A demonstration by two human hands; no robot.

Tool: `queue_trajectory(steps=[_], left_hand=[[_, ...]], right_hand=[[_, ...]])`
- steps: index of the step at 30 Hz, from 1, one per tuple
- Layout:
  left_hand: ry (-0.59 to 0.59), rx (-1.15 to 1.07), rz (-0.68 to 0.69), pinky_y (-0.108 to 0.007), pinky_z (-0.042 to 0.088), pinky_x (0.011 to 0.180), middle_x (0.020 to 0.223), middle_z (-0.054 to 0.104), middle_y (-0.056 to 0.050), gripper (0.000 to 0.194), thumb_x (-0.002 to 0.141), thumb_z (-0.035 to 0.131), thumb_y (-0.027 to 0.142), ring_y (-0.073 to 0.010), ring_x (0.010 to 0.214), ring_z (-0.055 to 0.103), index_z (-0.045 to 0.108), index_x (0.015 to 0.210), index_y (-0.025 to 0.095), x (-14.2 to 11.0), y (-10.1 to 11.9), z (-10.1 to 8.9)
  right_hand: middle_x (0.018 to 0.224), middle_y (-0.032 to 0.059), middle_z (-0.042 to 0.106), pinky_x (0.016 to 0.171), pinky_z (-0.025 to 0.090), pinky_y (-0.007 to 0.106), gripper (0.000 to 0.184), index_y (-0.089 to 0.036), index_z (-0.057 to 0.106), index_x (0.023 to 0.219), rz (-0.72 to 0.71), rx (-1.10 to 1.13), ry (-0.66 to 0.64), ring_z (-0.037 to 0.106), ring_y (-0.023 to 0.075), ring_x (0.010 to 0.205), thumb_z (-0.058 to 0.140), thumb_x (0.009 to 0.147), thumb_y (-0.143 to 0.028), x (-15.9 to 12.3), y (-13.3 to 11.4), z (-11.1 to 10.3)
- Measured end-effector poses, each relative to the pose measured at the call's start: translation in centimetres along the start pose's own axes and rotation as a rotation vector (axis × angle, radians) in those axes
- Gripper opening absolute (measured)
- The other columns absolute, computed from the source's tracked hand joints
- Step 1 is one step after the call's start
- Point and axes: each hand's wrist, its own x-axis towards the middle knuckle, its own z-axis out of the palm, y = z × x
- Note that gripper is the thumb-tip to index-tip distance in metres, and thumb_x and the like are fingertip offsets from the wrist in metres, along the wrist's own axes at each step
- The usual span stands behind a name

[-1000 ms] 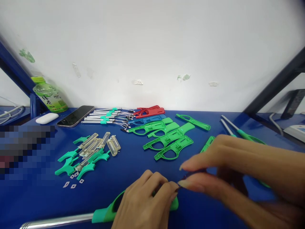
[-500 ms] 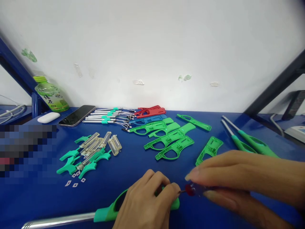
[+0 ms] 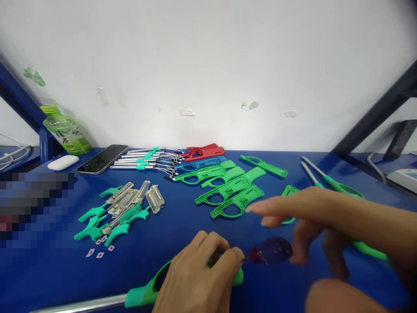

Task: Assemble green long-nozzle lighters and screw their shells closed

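Green-handled, with a teal collar and a silver metal tube, the long-nosed lighter [image 3: 140, 295] lies under the left hand [image 3: 198, 278], whose curled fingers grip its handle. Taking that hand as the dial's centre, the tube points to nine o'clock and the handle's end shows at three. Between two and three sits a screwdriver with a bulbous, translucent purple handle and red collar [image 3: 271, 251]; its shaft runs to the left fingertips, which hide the tip. Farther out that way, the right hand [image 3: 345, 217] is spread loosely, index finger extended; one fingertip is right by the screwdriver's end, and whether it touches cannot be told. Green plastic half-shells [image 3: 231, 188] lie at one o'clock on the blue table [image 3: 182, 226], and curved teal plastic pieces [image 3: 94, 214] at ten.
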Motion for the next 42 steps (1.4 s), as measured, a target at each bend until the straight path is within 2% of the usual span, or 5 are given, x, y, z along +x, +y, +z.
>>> queue_trajectory(steps=[8,13,20,31,42], left_hand=[[0.053,0.019,-0.028,-0.03,0.057,0.063,0.098,0.069,-0.002,0.026,0.104,0.048,0.011,-0.0182,0.075,0.064,0.062,0.121,0.026,0.0,0.4,0.5],[0.116,0.049,-0.011,-0.035,0.06,0.068,0.098,0.069,-0.002,0.03,0.101,0.048,0.008,-0.0216,0.078,0.065,0.061,0.121,0.027,-0.2,0.5,0.5],[0.014,0.027,-0.006,-0.034,0.059,0.066,0.102,0.071,-0.003,0.032,0.099,0.047,0.009,-0.0206,0.079,0.066,0.064,0.12,0.025,-0.2,0.2,0.2],[0.08,0.029,-0.026,-0.035,0.059,0.067,0.092,0.069,-0.001,0.017,0.105,0.049,0.016,-0.02,0.076,0.064,0.063,0.108,0.025,0.2,0.4,0.5],[0.047,0.053,-0.022,-0.036,0.06,0.072,0.096,0.069,-0.001,0.024,0.104,0.045,0.012,-0.0197,0.078,0.065,0.061,0.116,0.025,-0.1,0.4,0.3]], right_hand=[[0.063,-0.0096,0.069,0.037,0.046,0.012,0.012,-0.033,0.071,0.096,-0.012,0.06,0.065,0.06,0.0064,0.04,0.071,0.099,-0.045,0.8,-0.2,0.8],[0.047,-0.0084,0.056,0.024,0.027,0.02,0.04,-0.028,0.057,0.071,0.08,0.051,0.336,0.043,0.0074,0.029,0.072,0.095,-0.056,0.7,-1.6,2.7],[0.092,-0.0015,0.081,0.043,0.055,0.014,0.034,-0.038,0.074,0.125,-0.088,0.012,0.067,0.073,0.0115,0.055,0.059,0.104,-0.059,0.6,0.4,0.1],[0.049,-0.0092,0.052,0.028,0.036,0.016,0.031,-0.027,0.051,0.07,0.052,0.063,0.102,0.048,0.0074,0.032,0.074,0.089,-0.035,1.3,-1.2,0.6],[0.084,-0.0054,0.079,0.049,0.057,0.014,0.022,-0.041,0.076,0.115,-0.127,0.082,-0.026,0.074,0.0111,0.059,0.06,0.105,-0.053,0.6,0.9,-0.5]])
